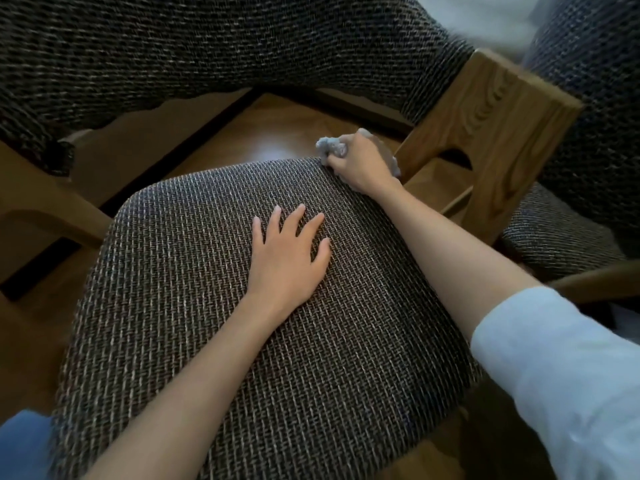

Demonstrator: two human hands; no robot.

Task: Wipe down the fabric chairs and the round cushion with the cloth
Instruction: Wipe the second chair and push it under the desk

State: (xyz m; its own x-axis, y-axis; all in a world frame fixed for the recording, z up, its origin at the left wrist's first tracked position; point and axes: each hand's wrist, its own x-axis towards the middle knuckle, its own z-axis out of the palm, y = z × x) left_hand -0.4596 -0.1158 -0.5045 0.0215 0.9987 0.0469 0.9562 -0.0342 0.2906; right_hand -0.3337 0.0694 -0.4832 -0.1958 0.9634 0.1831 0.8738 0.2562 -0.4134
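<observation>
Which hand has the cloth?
The right hand grips the bunched cloth at the far corner of the seat; the left hand lies flat on it.

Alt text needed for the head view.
The right hand grips a bunched grey cloth at the far right corner of a woven chair seat, beside a wooden armrest post; the left hand rests flat on the seat.

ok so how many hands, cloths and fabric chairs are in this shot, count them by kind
hands: 2 (left hand flat on the seat, right hand at the seat's far corner)
cloths: 1 (cloth, bunched in the right hand's fingers)
fabric chairs: 2 (near chair, chair on the right)
total: 5
</observation>
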